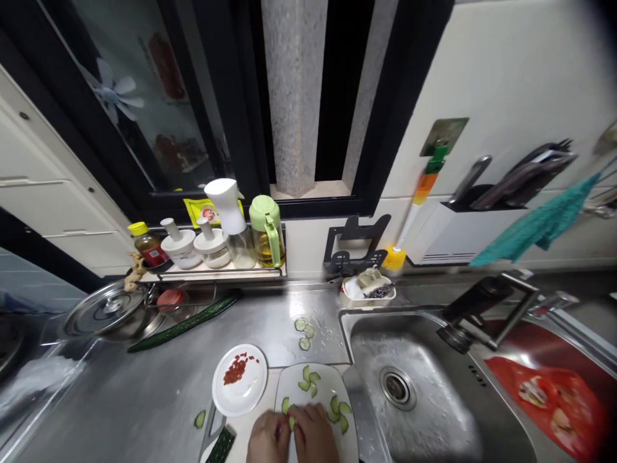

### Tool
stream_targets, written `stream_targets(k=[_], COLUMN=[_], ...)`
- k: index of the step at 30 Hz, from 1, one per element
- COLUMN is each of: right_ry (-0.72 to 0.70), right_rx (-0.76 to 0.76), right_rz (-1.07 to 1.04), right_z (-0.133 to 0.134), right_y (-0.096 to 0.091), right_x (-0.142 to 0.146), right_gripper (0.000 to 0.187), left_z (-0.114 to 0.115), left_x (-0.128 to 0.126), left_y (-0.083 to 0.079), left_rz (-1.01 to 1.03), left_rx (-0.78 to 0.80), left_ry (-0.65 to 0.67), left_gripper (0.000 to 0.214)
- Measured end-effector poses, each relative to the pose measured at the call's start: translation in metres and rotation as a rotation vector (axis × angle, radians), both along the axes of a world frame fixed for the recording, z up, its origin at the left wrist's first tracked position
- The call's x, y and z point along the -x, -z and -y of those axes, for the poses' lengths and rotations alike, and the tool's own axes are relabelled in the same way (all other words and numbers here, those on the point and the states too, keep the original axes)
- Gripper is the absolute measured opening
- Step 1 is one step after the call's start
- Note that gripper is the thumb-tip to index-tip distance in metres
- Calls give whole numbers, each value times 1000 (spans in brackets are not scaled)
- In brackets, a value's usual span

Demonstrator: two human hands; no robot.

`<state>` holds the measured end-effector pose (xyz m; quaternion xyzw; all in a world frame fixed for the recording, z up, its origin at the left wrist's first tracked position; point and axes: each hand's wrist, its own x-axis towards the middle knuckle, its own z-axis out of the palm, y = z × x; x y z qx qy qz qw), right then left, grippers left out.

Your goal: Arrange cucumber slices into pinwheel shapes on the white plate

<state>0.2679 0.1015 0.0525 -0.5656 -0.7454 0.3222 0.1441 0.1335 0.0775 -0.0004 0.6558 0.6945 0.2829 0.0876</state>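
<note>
At the bottom centre, my left hand (268,438) and my right hand (314,435) rest side by side on the near edge of a white plate (322,375). Their fingers are pressed together over a cucumber slice (291,421). Several more cucumber slices (308,383) lie spread over the plate. Left of the plate, a smaller white dish (240,395) holds chopped red pieces (236,370). A knife (212,429) and a cucumber end (221,445) lie by my left hand.
Three loose cucumber slices (304,332) sit on the steel counter (159,386), and a long cucumber (186,323) lies further left. A sink (414,386) is to the right. Condiment bottles (231,231) stand on a rack at the back. A lidded pot (106,310) is at left.
</note>
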Motion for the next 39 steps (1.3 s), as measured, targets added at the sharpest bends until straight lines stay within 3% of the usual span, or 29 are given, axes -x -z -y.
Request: stream_targets(k=[10, 16, 24, 32, 39], right_ry=[20, 87, 105, 82, 93], right_rx=[-53, -58, -19, 8, 27], right_rz=[-32, -13, 19, -7, -11], right_z=[0, -1, -8, -17, -25], right_y=[2, 2, -8, -17, -24], right_x=[-3, 1, 7, 5, 7], right_gripper=[37, 22, 16, 19, 20], left_z=[2, 2, 1, 0, -2], left_x=[-1, 0, -2, 1, 2], left_y=[1, 2, -3, -8, -10], left_rz=[47, 5, 23, 191, 221], left_rx=[-7, 46, 31, -24, -45], left_ry=[-23, -7, 22, 40, 44], left_gripper=[20, 19, 22, 19, 28])
